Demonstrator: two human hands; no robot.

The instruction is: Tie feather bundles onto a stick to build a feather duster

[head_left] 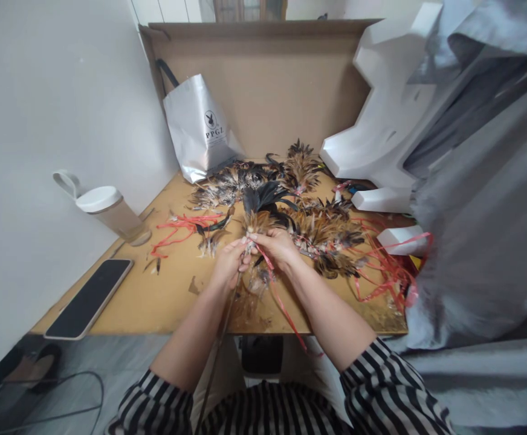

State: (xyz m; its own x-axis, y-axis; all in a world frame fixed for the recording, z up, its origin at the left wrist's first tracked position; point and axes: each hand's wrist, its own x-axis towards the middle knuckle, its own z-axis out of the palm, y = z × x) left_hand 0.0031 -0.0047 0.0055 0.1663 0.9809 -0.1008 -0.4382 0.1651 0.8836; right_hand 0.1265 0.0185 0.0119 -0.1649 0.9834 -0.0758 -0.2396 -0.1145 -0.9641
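Thin rod [219,342] gripped by fingers of left hand [229,261], red strip [283,305] pinched by right hand [280,246], below feather bundle [257,223]

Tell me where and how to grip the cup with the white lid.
Probably best to take the cup by its body, just under the lid, coming from the right, the table side. The body looks round and plain-sided, while the wall stands to its left and the looped strap juts that way.
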